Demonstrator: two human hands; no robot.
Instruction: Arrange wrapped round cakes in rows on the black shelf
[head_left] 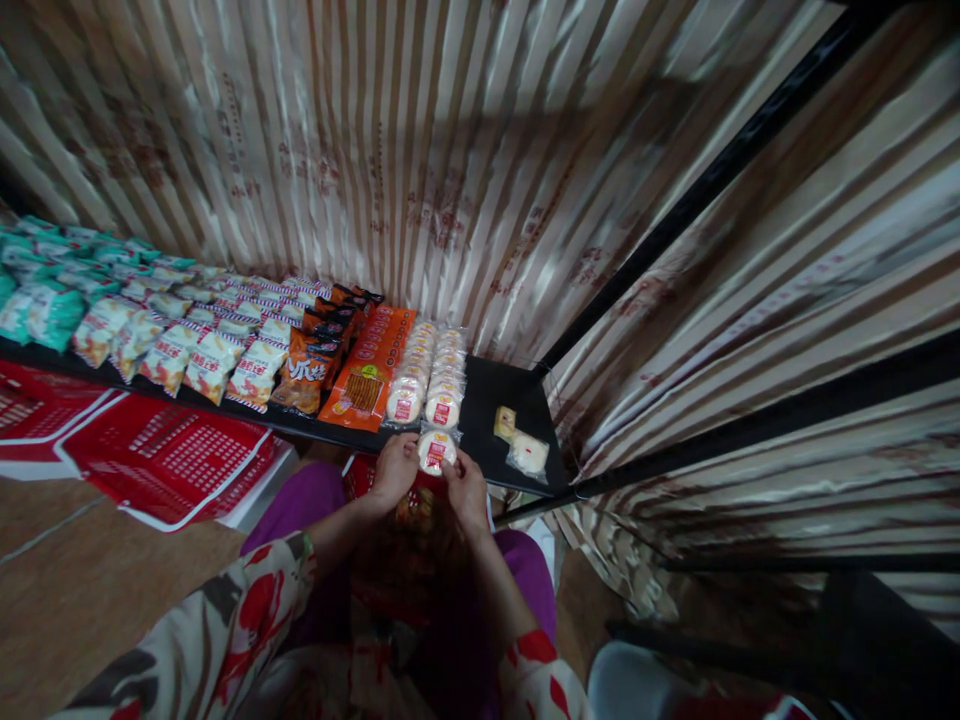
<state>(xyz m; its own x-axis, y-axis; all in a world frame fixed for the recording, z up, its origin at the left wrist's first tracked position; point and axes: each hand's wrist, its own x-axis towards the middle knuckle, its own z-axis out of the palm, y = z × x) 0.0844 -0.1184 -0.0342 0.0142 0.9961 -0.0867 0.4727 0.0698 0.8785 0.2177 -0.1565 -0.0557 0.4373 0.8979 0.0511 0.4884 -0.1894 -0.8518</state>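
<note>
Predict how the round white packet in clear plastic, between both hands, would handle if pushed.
Laid flat, the packet would likely slide, not roll, being disc-shaped. Its shiny film may feel slippery, and its jutting wrapper edges could crumple.

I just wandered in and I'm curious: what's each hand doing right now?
Left hand: closed on the left side of a wrapped round snack.
Right hand: closed on the right side of that snack.

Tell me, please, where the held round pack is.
In the head view, the pack is below and left of centre, between left hand and right hand, in front of similar packs.
</note>
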